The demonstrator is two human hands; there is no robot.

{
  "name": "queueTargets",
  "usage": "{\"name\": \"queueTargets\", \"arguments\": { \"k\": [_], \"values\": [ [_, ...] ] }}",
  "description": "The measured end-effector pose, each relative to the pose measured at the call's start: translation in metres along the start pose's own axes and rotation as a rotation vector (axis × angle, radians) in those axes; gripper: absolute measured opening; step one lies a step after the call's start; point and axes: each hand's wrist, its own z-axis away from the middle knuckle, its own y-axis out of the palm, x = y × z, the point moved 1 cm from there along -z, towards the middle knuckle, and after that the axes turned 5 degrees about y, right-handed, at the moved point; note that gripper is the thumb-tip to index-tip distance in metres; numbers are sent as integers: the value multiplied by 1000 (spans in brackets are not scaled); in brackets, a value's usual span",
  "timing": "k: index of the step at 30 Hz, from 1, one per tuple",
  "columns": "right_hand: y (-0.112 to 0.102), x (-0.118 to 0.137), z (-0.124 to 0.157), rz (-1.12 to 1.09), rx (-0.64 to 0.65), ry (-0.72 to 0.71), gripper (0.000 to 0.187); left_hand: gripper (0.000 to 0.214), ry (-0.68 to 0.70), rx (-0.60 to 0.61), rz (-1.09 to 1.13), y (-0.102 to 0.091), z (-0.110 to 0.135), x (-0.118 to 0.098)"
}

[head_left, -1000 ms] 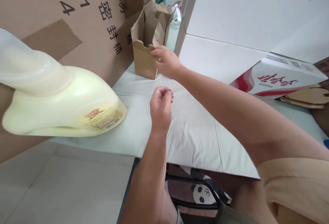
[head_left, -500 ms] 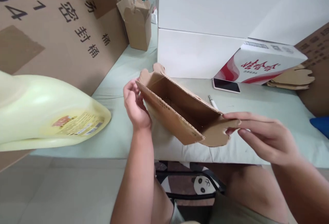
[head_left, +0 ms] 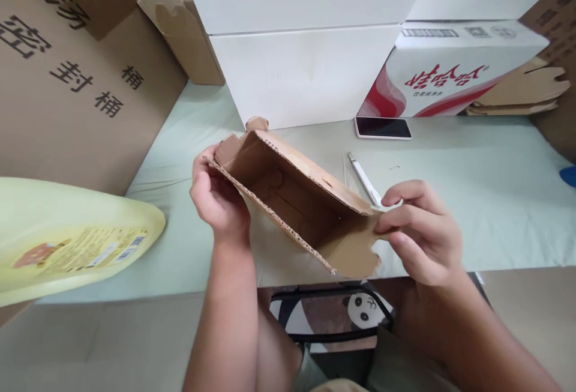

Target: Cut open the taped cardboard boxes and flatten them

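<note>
A small brown corrugated cardboard box (head_left: 292,200) is held above the near edge of the pale green table (head_left: 472,200), its open side facing me and tilted down to the right. My left hand (head_left: 218,200) grips its upper left end, fingers curled round the flap. My right hand (head_left: 416,230) pinches the lower right flap between thumb and fingers. The inside of the box shows nothing in it.
A yellow plastic jug (head_left: 67,242) lies at the left. A big brown carton (head_left: 67,68) with printed characters stands behind it, white boxes (head_left: 306,74) at the back, a red-and-white carton (head_left: 445,68), a phone (head_left: 382,128), a white pen (head_left: 364,179) and flat cardboard pieces (head_left: 522,95).
One second ago my right hand reached to a box at the far corner. Since then both hands have taken hold of a cardboard box over the table's near edge, and my view has swung right.
</note>
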Motion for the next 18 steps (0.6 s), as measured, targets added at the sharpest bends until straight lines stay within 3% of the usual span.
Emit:
{"name": "queueTargets", "arguments": {
  "k": [3, 9, 12, 16, 18],
  "values": [
    [1, -9, 6, -4, 65, 7, 42, 50, 38, 33, -77, -2, 1, 2],
    [10, -25, 16, -139, 106, 71, 65, 45, 32, 16, 3, -1, 2, 1],
    [17, -27, 18, -191, 68, 118, 63, 46, 29, -8, -38, -1, 1, 1],
    [26, -30, 22, -119, -3, 144, 48, 37, 119, -17, -18, -1, 2, 2],
    [31, -34, 26, -77, -9, 156, 49, 34, 137, 2, 27, 0, 4, 2]
  ]
}}
